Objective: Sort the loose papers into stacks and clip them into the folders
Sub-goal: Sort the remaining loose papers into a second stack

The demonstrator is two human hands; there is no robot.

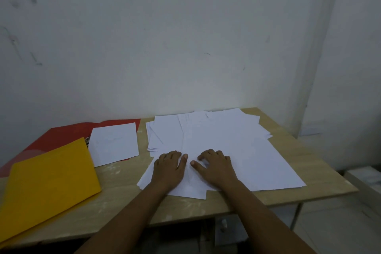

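A spread of several loose white papers [222, 138] covers the middle and right of the wooden table [123, 189]. My left hand [169, 168] and my right hand [216, 168] rest side by side, palms down, on the near sheets, fingers slightly bent. Neither hand holds anything. At the left lies a yellow folder [47, 187], partly over a red folder [68, 136]. A single white sheet [114, 143] sits on the red folder's right part.
The table stands against a pale wall [185, 37]. Its right edge ends near a corner, with floor and a pale box [365, 179] beyond. The yellow folder overhangs the table's front left edge.
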